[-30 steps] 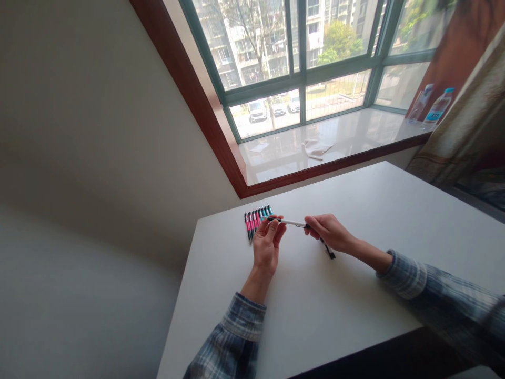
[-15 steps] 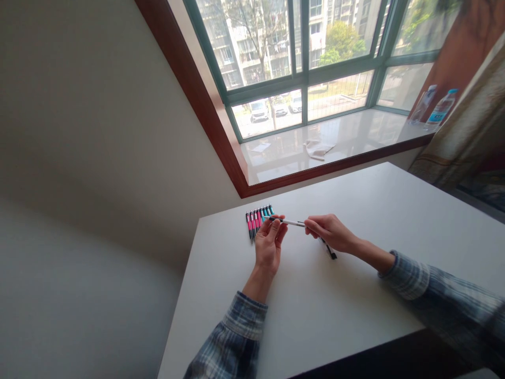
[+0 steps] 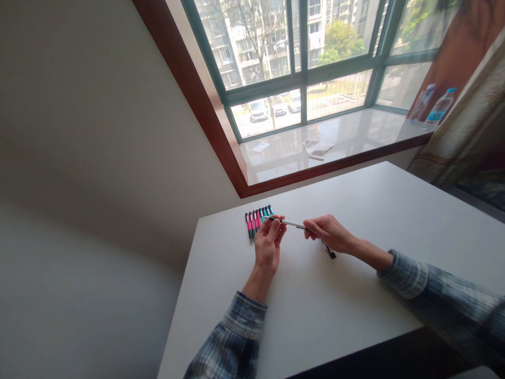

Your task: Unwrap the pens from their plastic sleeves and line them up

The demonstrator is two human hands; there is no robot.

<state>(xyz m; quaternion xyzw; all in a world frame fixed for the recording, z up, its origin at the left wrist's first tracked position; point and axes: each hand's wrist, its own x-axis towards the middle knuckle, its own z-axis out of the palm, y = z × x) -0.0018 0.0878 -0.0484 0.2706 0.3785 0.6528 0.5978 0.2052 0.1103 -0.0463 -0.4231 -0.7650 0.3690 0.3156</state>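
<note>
A white pen (image 3: 292, 223) with a black grip is held above the table between both hands. The fingers of my left hand (image 3: 269, 243) pinch its black end, the tip pointing left. My right hand (image 3: 325, 231) is closed on its other end, beside the clip. Behind my left hand a row of several pink and teal pens (image 3: 252, 223) lies on the white table (image 3: 335, 305). Partly hidden below my right hand lies a black and clear item (image 3: 330, 252), too covered to name.
Along the table's far side runs a window sill (image 3: 276, 163) with a crumpled cloth (image 3: 319, 149). Two plastic bottles (image 3: 440, 109) stand at its right end by a curtain (image 3: 469, 110). A grey wall rises at the left.
My right hand has shifted very slightly on the pen, and the clip now sits at a slightly different angle. My left hand keeps its pinch in nearly the same place.
</note>
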